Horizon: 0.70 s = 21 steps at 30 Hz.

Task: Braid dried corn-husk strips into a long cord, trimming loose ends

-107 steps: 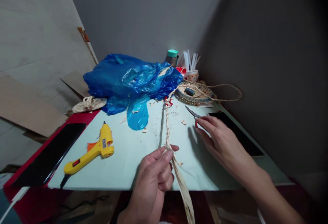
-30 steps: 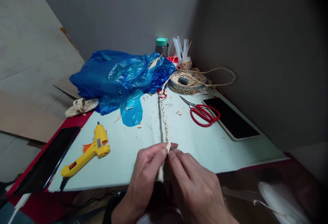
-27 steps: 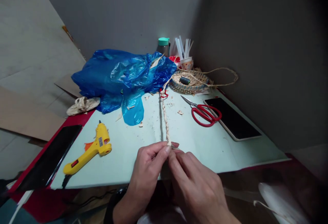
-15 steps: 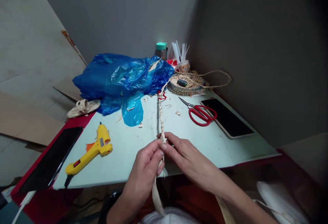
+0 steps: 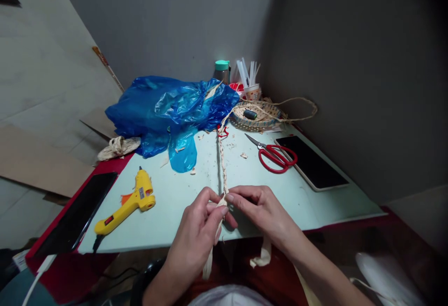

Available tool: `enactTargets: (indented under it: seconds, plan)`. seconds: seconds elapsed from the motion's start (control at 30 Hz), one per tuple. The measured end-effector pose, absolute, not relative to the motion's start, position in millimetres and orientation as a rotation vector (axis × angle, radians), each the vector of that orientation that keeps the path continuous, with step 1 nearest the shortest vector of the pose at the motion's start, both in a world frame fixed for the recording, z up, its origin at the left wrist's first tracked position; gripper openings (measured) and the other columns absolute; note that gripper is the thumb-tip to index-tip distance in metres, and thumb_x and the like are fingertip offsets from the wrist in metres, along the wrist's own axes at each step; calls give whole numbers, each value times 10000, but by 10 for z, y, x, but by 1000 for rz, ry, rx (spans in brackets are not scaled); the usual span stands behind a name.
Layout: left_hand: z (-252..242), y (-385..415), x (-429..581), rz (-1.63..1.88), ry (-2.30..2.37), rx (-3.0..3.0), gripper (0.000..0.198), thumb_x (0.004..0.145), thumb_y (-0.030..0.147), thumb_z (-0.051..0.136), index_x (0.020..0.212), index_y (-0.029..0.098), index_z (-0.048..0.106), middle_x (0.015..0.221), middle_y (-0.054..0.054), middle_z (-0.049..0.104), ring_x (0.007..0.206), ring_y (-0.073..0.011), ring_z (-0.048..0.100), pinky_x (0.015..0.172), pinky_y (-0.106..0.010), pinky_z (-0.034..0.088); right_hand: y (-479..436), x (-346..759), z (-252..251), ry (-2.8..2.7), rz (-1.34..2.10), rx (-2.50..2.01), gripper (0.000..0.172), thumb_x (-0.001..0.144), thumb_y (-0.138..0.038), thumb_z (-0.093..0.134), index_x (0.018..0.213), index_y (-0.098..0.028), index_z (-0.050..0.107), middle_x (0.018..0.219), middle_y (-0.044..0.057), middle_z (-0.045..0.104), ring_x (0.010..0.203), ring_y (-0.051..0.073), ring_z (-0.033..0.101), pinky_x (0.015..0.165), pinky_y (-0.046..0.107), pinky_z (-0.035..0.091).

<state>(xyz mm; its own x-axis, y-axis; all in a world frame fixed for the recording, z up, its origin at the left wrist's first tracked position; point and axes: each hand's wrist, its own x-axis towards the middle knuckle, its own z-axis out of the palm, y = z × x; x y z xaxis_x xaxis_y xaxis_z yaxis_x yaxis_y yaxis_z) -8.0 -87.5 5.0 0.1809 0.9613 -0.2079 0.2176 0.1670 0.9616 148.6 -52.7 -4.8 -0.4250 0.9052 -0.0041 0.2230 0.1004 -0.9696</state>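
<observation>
A pale braided cord (image 5: 223,161) runs from the back of the table straight toward me, its near end between my hands. My left hand (image 5: 201,224) pinches the braid's loose strands between thumb and fingers, and one flat strand hangs below it over the table edge. My right hand (image 5: 262,208) pinches the braid just to the right, at about the same height. Another strand (image 5: 262,253) dangles beneath my right hand. At the far end, the cord passes a red tie (image 5: 223,131) and loops over a round woven basket (image 5: 238,118).
Left stands a yellow glue gun (image 5: 129,203) beside a black phone (image 5: 79,212). Blue plastic bag (image 5: 157,105) fills the back left. Red-handled scissors (image 5: 275,156) touch a tablet (image 5: 311,161) at right. Behind are a green-lidded bottle (image 5: 221,70) and a cup of glue sticks (image 5: 252,91).
My hands have drawn slightly apart at the braid's end. A strand now hangs below my right hand. The view has shifted slightly.
</observation>
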Motion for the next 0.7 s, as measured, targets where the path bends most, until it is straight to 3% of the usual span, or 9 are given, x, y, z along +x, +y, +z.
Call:
enactTargets:
  seconds: [0.23,0.37,0.53,0.7]
  plan:
    - [43,-869,-178,851,1592,1744,224,933,322,429,777,197,530,636,32,631,562,-102,549,571,-200,391,-560,1449,-65,-1672,1275,-1224,283,866,-328,510,719,-137,658,608,-8,553,587,105,439,538,214,315]
    - [69,-876,-218,979,1687,2074,183,902,226,503,743,179,581,616,21,606,566,-104,552,574,-215,379,-572,1414,-37,-1678,1246,-1248,297,858,-329,523,659,-139,636,555,-16,523,531,93,404,499,214,289]
    - [12,-962,-5,1238,1505,2503,158,850,63,510,759,115,628,606,-28,588,562,-138,526,571,-270,384,-545,1451,-73,-1633,1345,-1122,309,870,-319,511,637,-137,601,594,-12,503,593,105,422,577,224,329]
    - [-120,-1031,177,1101,1507,2909,216,817,11,454,883,12,660,580,-58,547,528,-167,483,513,-304,367,-509,1506,-30,-1523,1628,-997,314,862,-359,530,648,-132,568,580,-34,377,551,85,310,511,215,267]
